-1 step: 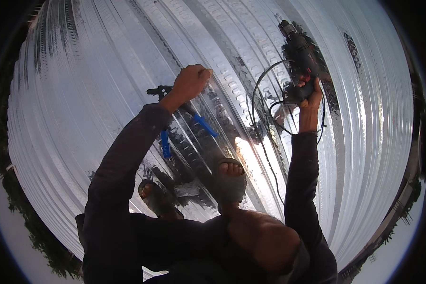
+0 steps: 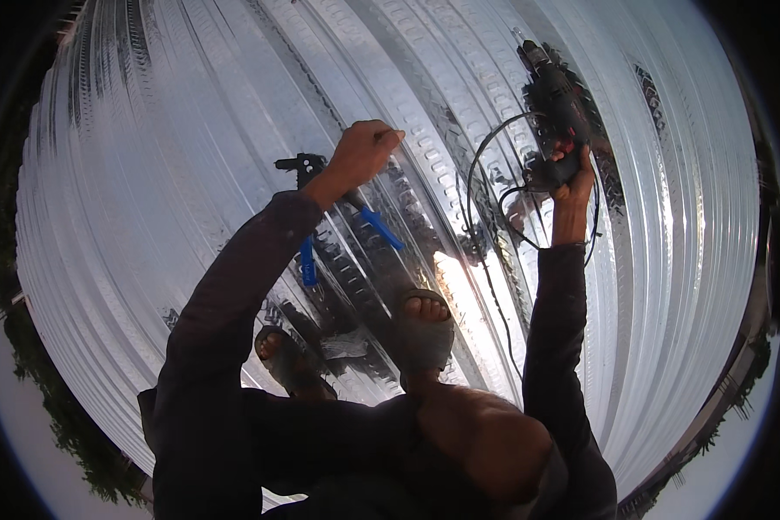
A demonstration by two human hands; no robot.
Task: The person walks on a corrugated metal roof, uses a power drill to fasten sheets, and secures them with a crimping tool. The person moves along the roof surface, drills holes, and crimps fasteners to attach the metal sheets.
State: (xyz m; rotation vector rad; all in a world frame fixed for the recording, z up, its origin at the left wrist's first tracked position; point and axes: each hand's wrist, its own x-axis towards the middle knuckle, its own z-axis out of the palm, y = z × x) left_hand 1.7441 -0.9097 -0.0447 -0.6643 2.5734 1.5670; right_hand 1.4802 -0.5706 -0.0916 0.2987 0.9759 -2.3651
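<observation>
Fingers of the right hand (image 2: 570,178) are wrapping tightly around the grip of a black power drill (image 2: 553,104), its cord (image 2: 485,217) looping below. Left hand (image 2: 362,154) is curling closed above a blue-handled riveting tool (image 2: 321,208) lying on the corrugated metal roofing (image 2: 165,173), near two sandalled feet (image 2: 420,329).
</observation>
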